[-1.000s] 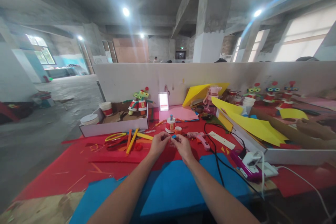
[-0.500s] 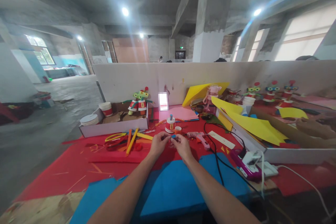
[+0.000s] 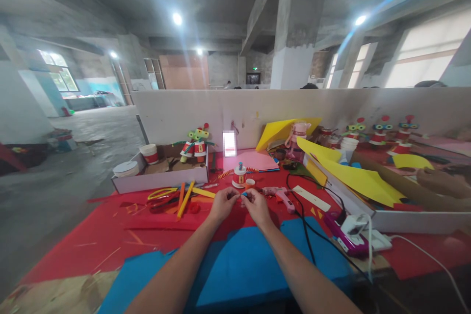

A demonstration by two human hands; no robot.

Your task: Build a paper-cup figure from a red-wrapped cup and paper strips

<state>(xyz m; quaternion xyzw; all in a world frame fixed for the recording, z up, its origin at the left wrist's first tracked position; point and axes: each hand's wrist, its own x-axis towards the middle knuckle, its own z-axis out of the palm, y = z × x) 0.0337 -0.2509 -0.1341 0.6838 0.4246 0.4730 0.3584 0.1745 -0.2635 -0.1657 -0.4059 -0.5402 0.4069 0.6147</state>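
Observation:
My right hand [image 3: 256,206] pinches a small blue piece [image 3: 245,195], which looks like paper, between thumb and fingertips. Close beside it, my left hand [image 3: 225,204] has thumb and fingers pressed together; whatever lies between them is too small to make out. Just beyond both hands stands a white paper cup figure [image 3: 239,177] with a red band, coiled paper arms and a blue coil on top. A small orange and white cup [image 3: 249,184] is next to it. To the right of my right hand lies a pink glue gun [image 3: 281,195].
Scissors [image 3: 162,195] and yellow and orange paper strips [image 3: 186,199] lie left. Finished figures [image 3: 198,146] stand in a low box [image 3: 165,179]. A purple power strip [image 3: 346,238] with cables, a white strip [image 3: 312,198] and a box of yellow paper [image 3: 353,176] are right.
The blue piece has turned and now shows smaller, at the right hand's fingertips. The left fingertips have shifted slightly away from it.

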